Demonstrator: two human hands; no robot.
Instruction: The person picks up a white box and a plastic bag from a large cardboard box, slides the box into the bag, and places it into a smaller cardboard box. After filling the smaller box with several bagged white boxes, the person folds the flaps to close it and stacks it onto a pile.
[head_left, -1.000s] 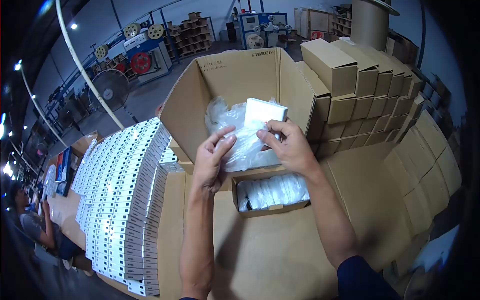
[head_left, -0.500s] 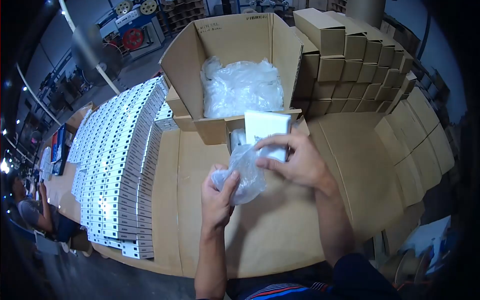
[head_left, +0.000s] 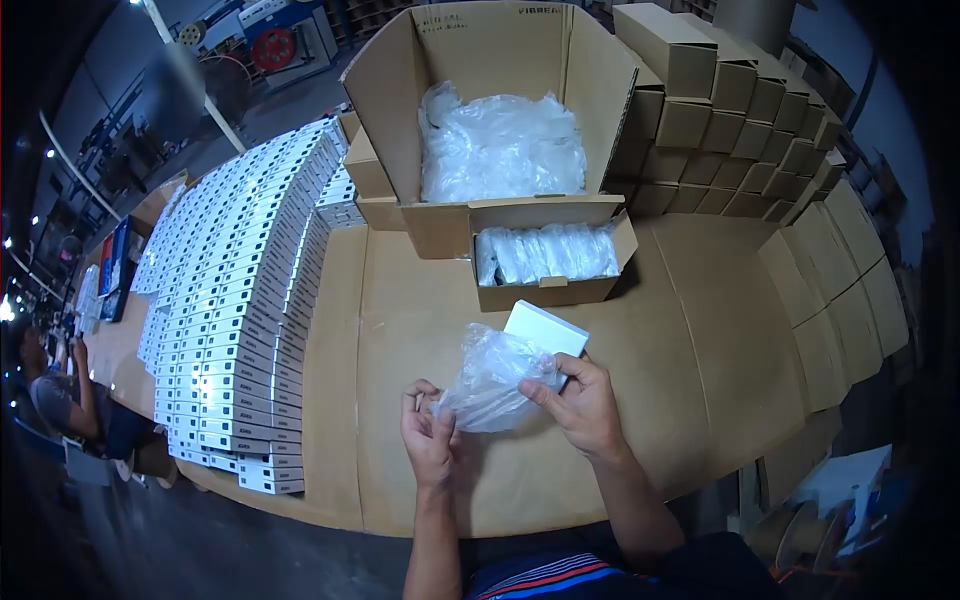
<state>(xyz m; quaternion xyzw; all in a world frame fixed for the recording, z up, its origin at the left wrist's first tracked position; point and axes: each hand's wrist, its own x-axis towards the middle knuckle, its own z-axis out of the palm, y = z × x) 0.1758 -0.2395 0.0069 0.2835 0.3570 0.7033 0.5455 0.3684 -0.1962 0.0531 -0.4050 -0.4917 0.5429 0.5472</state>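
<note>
A clear plastic bag [head_left: 492, 385] hangs between my two hands over the cardboard-covered table [head_left: 400, 300]. My left hand [head_left: 430, 432] pinches the bag's left end. With thumb and fingers, my right hand [head_left: 578, 402] grips a white box [head_left: 545, 328] together with the bag's right side. The box's upper end sticks out above the bag; its lower part is behind the plastic and fingers. Just beyond, a small open carton [head_left: 548, 295] holds a row of plastic-wrapped items [head_left: 548, 255].
A large open carton [head_left: 490, 50] with clear plastic bags [head_left: 505, 150] stands at the back. Many white boxes [head_left: 235, 300] are stacked at left. Closed brown cartons [head_left: 690, 140] are piled at back right, flattened cardboard [head_left: 840, 270] at right. Another person [head_left: 65, 395] sits far left.
Both hands have moved nearer my body with the bag and white box, uncovering the small carton. The box now tilts and its lower part is behind the plastic. The view has shifted slightly.
</note>
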